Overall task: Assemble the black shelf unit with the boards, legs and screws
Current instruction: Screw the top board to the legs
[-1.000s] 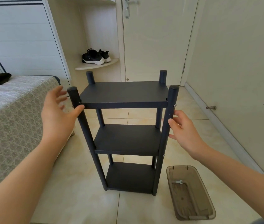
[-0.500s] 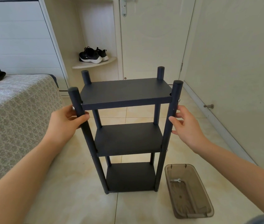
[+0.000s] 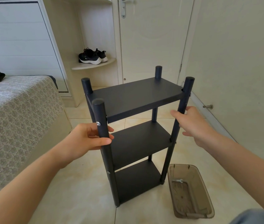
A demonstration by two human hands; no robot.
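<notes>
Beside the bed at the left edge of the tiled floor, a person's left hand grips the near left leg of a black shelf unit, fingers and thumb curled round the post just below a silver screw. The unit stands upright mid-floor, turned at an angle, all three boards seated between four legs. The right hand sits at the near right leg with fingers fairly straight and spread, not clamped; actual contact is unclear. A smoky plastic bin lies on the floor by the unit's right foot, with a small metal tool inside. The frame looks light and stiff but narrow and tippy; the posts just under the top board appear the surest hold.
</notes>
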